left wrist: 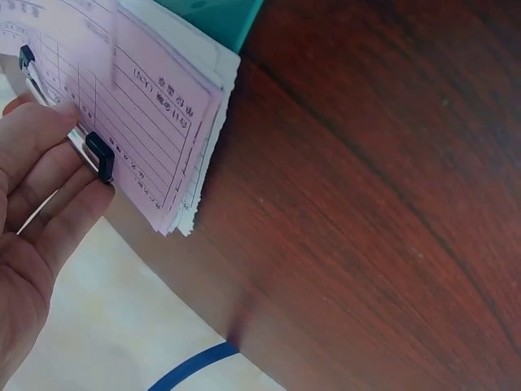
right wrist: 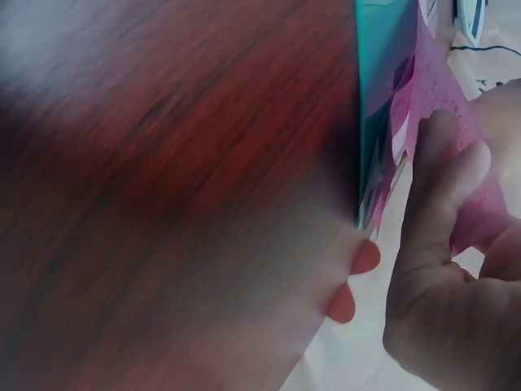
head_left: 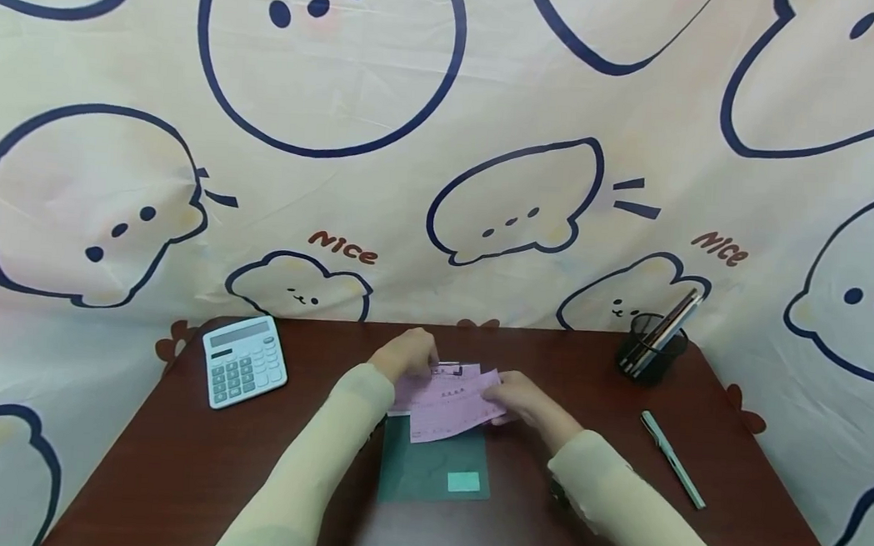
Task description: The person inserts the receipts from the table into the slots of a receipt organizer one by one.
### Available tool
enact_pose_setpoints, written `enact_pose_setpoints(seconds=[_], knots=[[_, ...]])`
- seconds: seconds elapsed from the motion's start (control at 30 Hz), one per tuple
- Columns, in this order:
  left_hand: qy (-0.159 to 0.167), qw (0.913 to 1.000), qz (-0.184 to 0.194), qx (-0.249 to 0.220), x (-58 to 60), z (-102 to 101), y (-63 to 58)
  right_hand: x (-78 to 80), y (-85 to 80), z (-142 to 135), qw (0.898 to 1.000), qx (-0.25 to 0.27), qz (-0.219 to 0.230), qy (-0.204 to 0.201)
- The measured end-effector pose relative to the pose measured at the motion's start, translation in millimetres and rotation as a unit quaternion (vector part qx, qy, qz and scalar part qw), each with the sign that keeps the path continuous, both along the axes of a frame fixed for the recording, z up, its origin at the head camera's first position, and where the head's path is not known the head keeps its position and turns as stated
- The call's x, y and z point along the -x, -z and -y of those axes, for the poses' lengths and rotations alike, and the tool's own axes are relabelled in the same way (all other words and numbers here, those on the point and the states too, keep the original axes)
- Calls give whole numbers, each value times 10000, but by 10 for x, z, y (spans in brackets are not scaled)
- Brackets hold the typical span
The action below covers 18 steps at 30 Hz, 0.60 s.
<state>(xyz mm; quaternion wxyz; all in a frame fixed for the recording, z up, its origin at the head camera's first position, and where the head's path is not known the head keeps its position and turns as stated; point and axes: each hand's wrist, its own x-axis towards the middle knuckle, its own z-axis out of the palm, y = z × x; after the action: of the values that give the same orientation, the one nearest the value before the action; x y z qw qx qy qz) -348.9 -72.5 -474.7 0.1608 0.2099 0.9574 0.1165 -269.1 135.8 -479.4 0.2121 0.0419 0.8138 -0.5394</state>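
Note:
A stack of pink printed forms (left wrist: 155, 106), with white sheets under it, lies on a dark green folder (head_left: 425, 464) that has a light green label. Along the stack's far edge runs a metal bar fastener with black end pieces (left wrist: 99, 155). My left hand (head_left: 408, 355) grips the stack at this bar, thumb on top and fingers below the edge. One pink sheet (head_left: 447, 416) is raised at an angle over the others. Its right side is pinched by my right hand (head_left: 525, 399), whose thumb (right wrist: 452, 175) shows along the paper.
A light blue calculator (head_left: 244, 361) lies at the back left of the brown table (head_left: 170, 457). At the back right stands a black mesh pen cup (head_left: 649, 361) with several pens. A light green pen (head_left: 673, 460) lies right of the right arm. A patterned cloth (head_left: 382, 194) hangs behind the table.

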Motion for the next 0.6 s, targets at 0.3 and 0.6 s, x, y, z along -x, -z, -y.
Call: enact_pose_setpoints(seconds=[0.3,0.6], knots=[[483,9983,-299,-138,-197,19,-297,26,109,270,9979,376,231,479],[589,9976,-365,-22,-12,42,-23,1,247,374,9959,-329,246,811]])
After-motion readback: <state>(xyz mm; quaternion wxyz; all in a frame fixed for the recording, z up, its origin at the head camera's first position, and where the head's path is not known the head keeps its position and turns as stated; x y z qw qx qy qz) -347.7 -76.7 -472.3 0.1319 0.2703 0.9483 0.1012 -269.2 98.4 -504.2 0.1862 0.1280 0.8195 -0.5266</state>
